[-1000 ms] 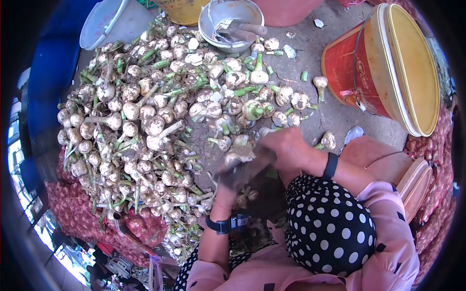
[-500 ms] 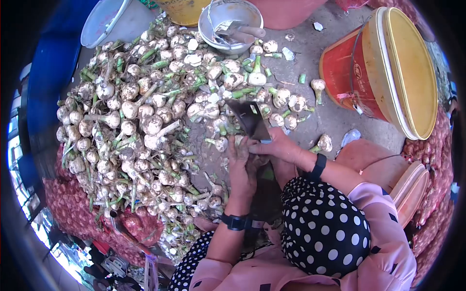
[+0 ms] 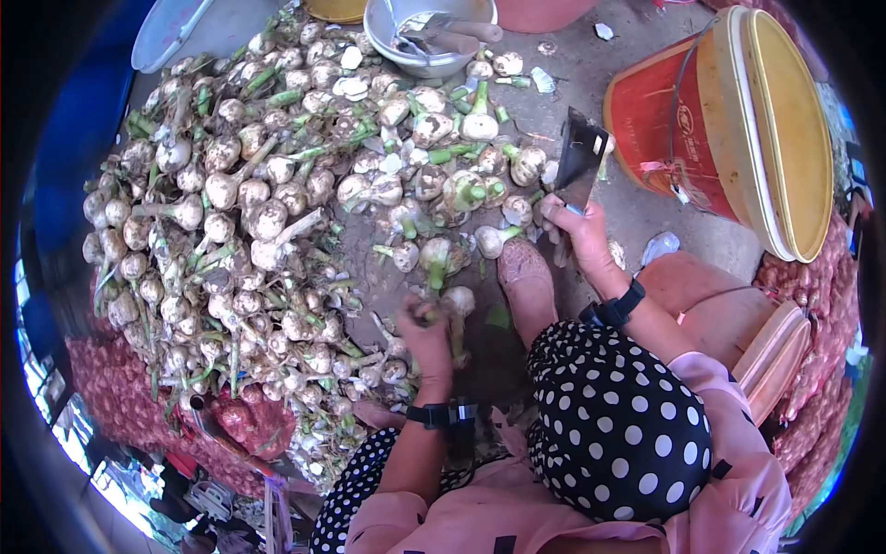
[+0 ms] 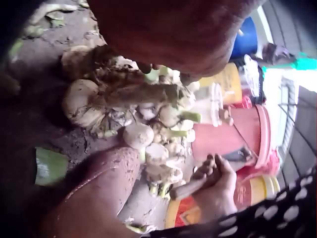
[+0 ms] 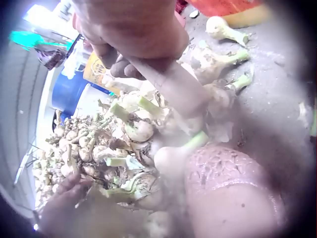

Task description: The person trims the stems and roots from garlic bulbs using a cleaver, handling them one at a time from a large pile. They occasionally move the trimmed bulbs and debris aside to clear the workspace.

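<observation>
My right hand (image 3: 580, 231) grips a cleaver with a wide dark blade (image 3: 581, 155), held out toward the red bucket. Its wooden handle (image 4: 190, 189) shows in the left wrist view. Blurred and low over the ground, my left hand (image 3: 426, 343) is beside a garlic bulb (image 3: 459, 300) with a thick stem. In the left wrist view its fingertips come down close over garlic stems (image 4: 143, 95); I cannot tell whether they grip one. Ahead lie more garlic bulbs (image 3: 438, 256), several with cut green stems.
A large heap of garlic (image 3: 221, 222) covers the left side. A shoe (image 3: 526, 277) stands between the hands. At the right are a red bucket with a yellow lid (image 3: 646, 129) and a pink bucket (image 3: 692, 295). A metal basin (image 3: 429, 55) holds wooden-handled tools.
The hands, together half a second ago, are now apart. The right moved right and forward with the cleaver; the left moved down and left to the garlic. The head view has shifted slightly.
</observation>
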### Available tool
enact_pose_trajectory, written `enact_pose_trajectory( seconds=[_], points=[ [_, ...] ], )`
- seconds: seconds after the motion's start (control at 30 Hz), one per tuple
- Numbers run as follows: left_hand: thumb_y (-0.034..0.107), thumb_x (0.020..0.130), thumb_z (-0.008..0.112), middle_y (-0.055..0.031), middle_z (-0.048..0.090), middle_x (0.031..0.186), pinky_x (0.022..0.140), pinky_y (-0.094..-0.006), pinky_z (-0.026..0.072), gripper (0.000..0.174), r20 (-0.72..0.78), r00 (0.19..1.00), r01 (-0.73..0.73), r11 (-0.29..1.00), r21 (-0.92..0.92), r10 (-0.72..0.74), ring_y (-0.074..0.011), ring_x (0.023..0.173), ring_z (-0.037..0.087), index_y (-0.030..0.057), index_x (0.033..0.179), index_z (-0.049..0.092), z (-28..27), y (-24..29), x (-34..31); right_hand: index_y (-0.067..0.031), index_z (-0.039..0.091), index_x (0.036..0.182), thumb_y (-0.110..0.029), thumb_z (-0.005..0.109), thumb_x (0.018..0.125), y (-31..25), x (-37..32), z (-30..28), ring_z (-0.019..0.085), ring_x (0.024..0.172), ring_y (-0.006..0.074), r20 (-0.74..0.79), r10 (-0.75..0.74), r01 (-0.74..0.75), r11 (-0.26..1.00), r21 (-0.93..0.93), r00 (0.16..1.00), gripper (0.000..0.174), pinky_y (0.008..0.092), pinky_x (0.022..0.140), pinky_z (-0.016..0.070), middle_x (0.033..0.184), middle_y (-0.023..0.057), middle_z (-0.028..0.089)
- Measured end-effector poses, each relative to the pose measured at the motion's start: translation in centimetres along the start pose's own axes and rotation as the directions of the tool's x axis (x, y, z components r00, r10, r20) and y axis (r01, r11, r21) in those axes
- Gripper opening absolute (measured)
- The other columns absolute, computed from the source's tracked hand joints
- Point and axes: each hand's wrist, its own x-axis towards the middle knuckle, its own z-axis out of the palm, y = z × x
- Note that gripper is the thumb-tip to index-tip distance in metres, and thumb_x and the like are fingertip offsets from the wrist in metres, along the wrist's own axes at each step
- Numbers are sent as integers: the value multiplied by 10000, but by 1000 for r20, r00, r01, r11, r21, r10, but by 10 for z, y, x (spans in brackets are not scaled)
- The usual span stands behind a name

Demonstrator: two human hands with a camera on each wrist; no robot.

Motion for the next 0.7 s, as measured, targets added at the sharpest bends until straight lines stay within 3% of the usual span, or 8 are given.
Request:
enact_pose_trajectory(
  seconds=[0.1, 0.23, 0.3, 0.33, 0.37, 0.53, 0.63, 0.7],
  points=[
    [-118, 718, 565, -97, 495, 1185, 808, -237, 452, 629, 198, 980, -33, 997, 66, 19, -167, 1024, 529, -13, 1305, 363, 8, 9, -19, -29, 638, 849, -102, 647, 814, 7, 4, 9, 526, 521, 67, 22, -19, 17, 996, 87, 1000, 81, 207, 486, 411, 678, 8, 605],
    [-81, 759, 493, -100, 516, 1184, 753, -230, 471, 502, 71, 972, 234, 899, -370, -224, -163, 1112, 492, -21, 1255, 436, -6, 17, -11, -27, 637, 853, -96, 667, 803, 7, 3, 9, 526, 531, 66, 63, -31, 30, 999, 26, 998, 90, 210, 496, 418, 680, 6, 607],
    [-49, 753, 498, -109, 535, 1170, 826, -320, 463, 471, 10, 968, 251, 953, -171, -253, -218, 1105, 500, 11, 1220, 501, -29, 19, 0, -28, 637, 855, -91, 675, 798, 10, 2, 4, 530, 540, 67, 82, -28, 29, 1000, -5, 996, 93, 210, 504, 423, 682, 6, 609],
    [-29, 738, 518, -115, 536, 1177, 846, -352, 447, 483, 124, 978, -207, 875, 437, 169, -260, 1086, 505, 46, 1215, 524, -42, 11, 6, -29, 639, 859, -91, 675, 799, 13, 3, 2, 533, 542, 68, 61, -35, 36, 999, -1, 998, 93, 210, 506, 424, 684, 6, 610],
    [-10, 722, 538, -120, 536, 1185, 866, -385, 432, 496, 445, 797, -575, 289, 765, 407, -302, 1066, 509, 81, 1209, 547, -50, 2, 9, -30, 640, 862, -91, 674, 800, 15, 4, 2, 535, 544, 68, 40, -45, 45, 999, 3, 998, 94, 209, 508, 425, 685, 7, 611],
    [138, 738, 631, -64, 467, 1298, 934, -573, 302, 480, 738, 640, -766, 116, 632, 213, -340, 1138, 468, 246, 1201, 566, -16, -5, -1, -33, 647, 883, -103, 677, 800, 19, 2, 11, 537, 555, 59, 61, 11, -11, 1000, -4, 998, 112, 207, 512, 425, 710, 0, 615],
    [164, 763, 628, -73, 550, 1187, 943, -566, 291, 318, 770, 574, -819, 204, 536, 280, -312, 1074, 517, 187, 1080, 616, 14, -22, -8, -32, 645, 881, -108, 660, 810, 18, -1, 18, 552, 570, 70, 129, -17, 23, 999, -43, 992, 105, 229, 520, 441, 719, -17, 615],
    [177, 792, 619, -72, 590, 1107, 930, -538, 329, 231, 713, 668, -742, 268, 614, 214, -284, 1024, 546, 151, 1022, 624, 26, -17, -4, -21, 653, 855, -125, 668, 821, 9, -9, 23, 576, 600, 85, 213, -90, 137, 965, -221, 973, 110, 235, 558, 465, 711, -14, 610]
  ],
)
